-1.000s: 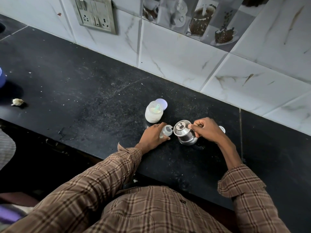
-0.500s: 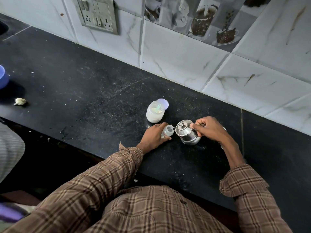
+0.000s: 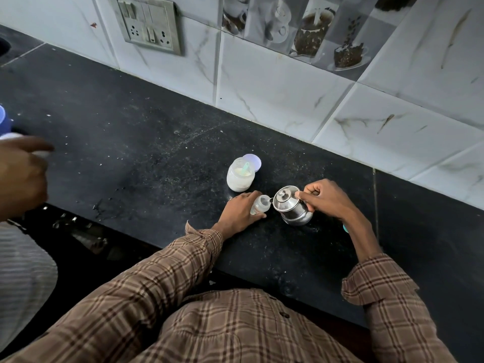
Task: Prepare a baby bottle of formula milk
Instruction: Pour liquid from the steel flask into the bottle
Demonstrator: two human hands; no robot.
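Presently, step in hand: water goes from the small steel kettle (image 3: 292, 205) into the baby bottle (image 3: 260, 204), to judge by how the two are held; the stream itself is too fine to make out.
Left hand: the left hand (image 3: 239, 210) rests on the black counter (image 3: 136, 142) with its fingers curled round the bottle's left side, steadying it upright.
Right hand: the right hand (image 3: 326, 199) has its fingers closed about the kettle's handle on the right side, thumb reaching toward the lid, and tips the kettle leftward.
Bottle: it stands open-mouthed near the counter's middle, just left of the kettle, whose spout sits at or just over the bottle's rim.
Kettle: lid on, tilted toward the bottle; its base looks lifted or barely touching the counter, though the angle makes this hard to judge.
Formula jar: a pale jar of powder (image 3: 240, 177) stands just beyond the left hand, open, with a light green scoop (image 3: 246, 169) inside and its round lid (image 3: 252, 162) lying behind it.
Progress: early, it seems; the powder has probably yet to be added.
Next move calls for: a slow, level pour stopped at the wanted mark, then setting the kettle down to the right, clear of the bottle, so the right hand is free for the scoop.
Risk: the bottle mouth is narrow, so a hasty tilt could spill over the left fingers.
Elsewhere: another person's hand (image 3: 21, 174) is blurred at the far left edge, near a blue object (image 3: 4, 121).
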